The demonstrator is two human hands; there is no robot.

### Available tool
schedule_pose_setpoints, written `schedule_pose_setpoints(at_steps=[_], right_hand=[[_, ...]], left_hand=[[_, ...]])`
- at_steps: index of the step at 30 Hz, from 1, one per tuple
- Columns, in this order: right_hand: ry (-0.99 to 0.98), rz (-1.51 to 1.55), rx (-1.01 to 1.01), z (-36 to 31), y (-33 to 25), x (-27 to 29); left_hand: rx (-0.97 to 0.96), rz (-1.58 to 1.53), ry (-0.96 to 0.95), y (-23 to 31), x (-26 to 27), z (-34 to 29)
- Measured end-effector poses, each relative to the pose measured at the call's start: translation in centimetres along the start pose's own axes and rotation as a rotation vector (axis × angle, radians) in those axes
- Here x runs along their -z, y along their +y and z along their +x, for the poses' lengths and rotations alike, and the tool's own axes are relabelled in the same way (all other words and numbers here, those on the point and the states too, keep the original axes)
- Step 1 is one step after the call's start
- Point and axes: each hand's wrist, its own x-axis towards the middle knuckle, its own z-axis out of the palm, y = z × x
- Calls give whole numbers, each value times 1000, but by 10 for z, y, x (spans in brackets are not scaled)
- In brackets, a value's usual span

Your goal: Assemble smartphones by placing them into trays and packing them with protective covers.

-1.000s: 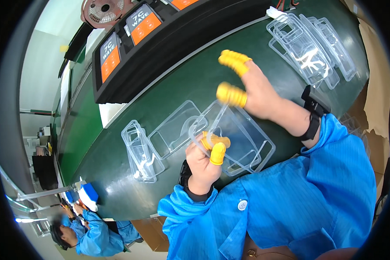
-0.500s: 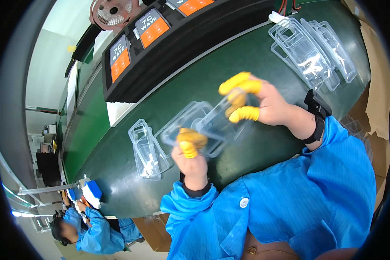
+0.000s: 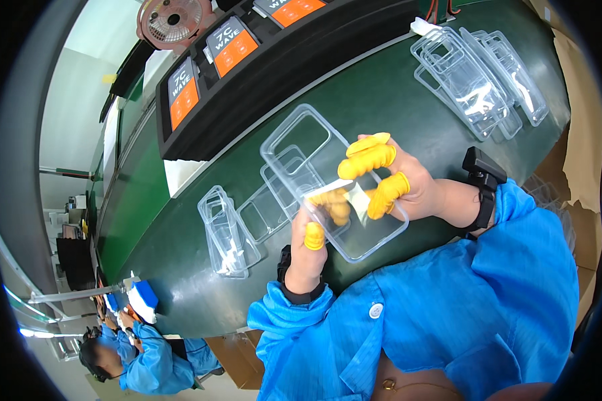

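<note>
A clear plastic blister tray (image 3: 378,237) with a rectangular window at its far end is held tilted in front of me. My right hand (image 3: 398,180), in yellow finger cots, pinches its right edge. My left hand (image 3: 309,244) grips the left edge, thumb in front, with other yellow-covered fingers showing through the plastic. A second clear tray (image 3: 269,179) is partly hidden behind the held one; I cannot tell whether a hand touches it. A pale patch by the right fingertips could be film or glare. Further left lie more clear trays (image 3: 224,237) on the green table.
Several clear trays (image 3: 471,93) are piled at the far right of the green table (image 3: 174,267). A black foam rack (image 3: 261,73) with grey-and-orange boxes (image 3: 233,45) runs along the back. Another person (image 3: 147,361) in blue works at the lower left; a pink fan (image 3: 174,19) stands behind.
My right hand has moved down and toward me. The blurred tray between my hands has turned and now shows its window end raised and pointing away. My left hand has shifted slightly right.
</note>
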Motion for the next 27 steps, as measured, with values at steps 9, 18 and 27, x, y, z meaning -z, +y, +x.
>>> schedule_pose_setpoints(at_steps=[9, 18, 27], right_hand=[[327, -22, -310, -6, 15, -7], [-124, 346, -898, 4, 4, -13], [393, 781, -503, -7, 33, 1]], left_hand=[[-289, 296, 192, 7, -3, -4], [-400, 464, 144, 6, -3, -8], [-345, 331, 376, 3, 2, -3]])
